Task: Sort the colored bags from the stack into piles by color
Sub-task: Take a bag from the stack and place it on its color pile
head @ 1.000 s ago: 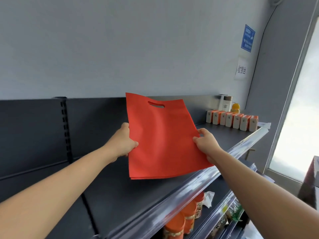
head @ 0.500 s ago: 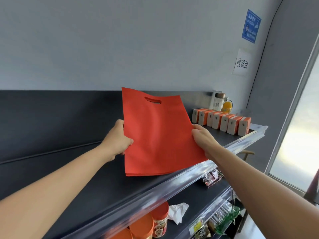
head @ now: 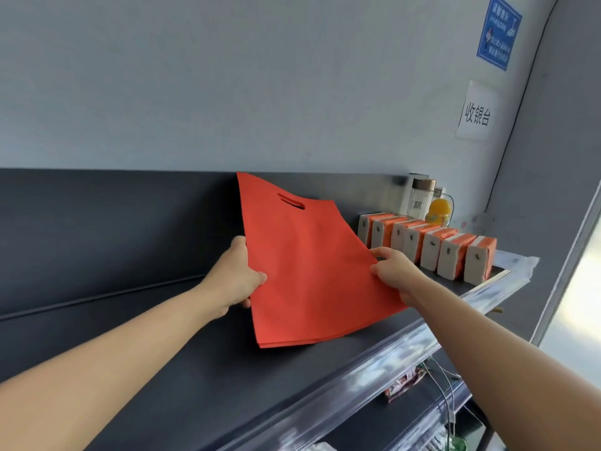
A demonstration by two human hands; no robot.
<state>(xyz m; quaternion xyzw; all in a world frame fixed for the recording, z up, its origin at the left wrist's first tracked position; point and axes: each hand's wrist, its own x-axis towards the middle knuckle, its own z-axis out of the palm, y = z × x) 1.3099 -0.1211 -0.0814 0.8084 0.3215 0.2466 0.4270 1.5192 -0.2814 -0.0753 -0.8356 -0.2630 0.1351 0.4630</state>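
A thin stack of red non-woven bags [head: 309, 265] with a cut-out handle stands tilted on the dark top shelf [head: 201, 379], its lower edge resting on the shelf and its top leaning toward the back panel. My left hand [head: 235, 276] grips the stack's left edge, thumb on the front. My right hand [head: 395, 271] pinches the right edge. No bags of another color show.
A row of several orange-and-white boxes [head: 429, 245] lines the shelf to the right of the bags, with a clear bottle [head: 419, 198] and a yellow object [head: 439, 211] behind them. A clear plastic rail [head: 383, 369] edges the shelf front; lower shelves hold packaged goods.
The bags have sunk slightly toward the shelf and tilted further back, both hands keeping their grip. The camera has shifted left and up, so the lower shelves show less.
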